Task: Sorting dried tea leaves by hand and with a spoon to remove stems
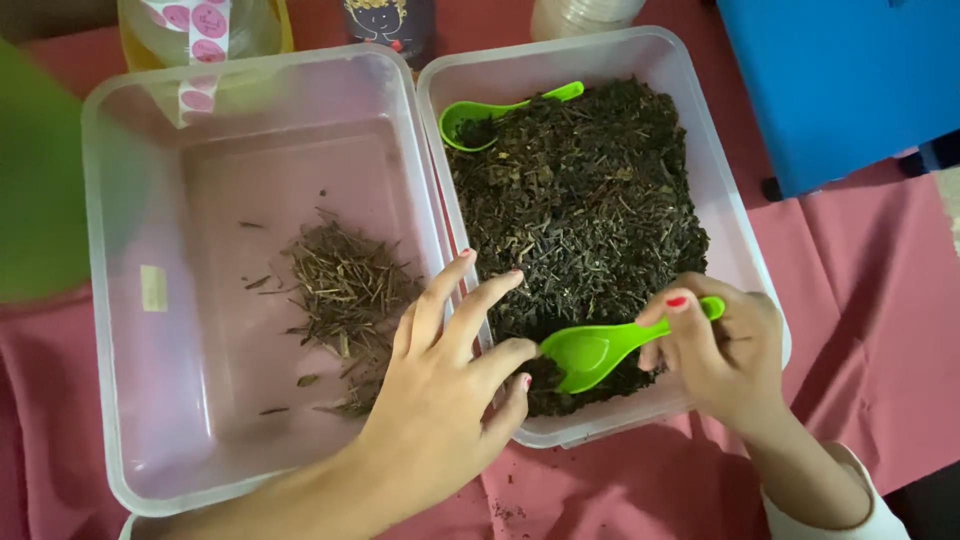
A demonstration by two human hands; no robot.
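My right hand (722, 352) grips the handle of a bright green plastic scoop (592, 352), whose bowl rests low in the dark dried leaves (585, 200) filling the right clear plastic tub (700, 130). My left hand (440, 390) hovers with fingers spread over the seam between the two tubs, fingertips touching the leaves beside the scoop's bowl. The left clear tub (130, 300) holds only a small heap of thin brownish stems (345, 285). A second green scoop (490, 115) lies at the far end of the leaf tub.
Both tubs sit on a pink-red cloth (860, 330). A blue box (840, 80) stands at the back right. Jars and a bottle (200, 25) line the far edge. A blurred green object (35, 180) fills the left edge.
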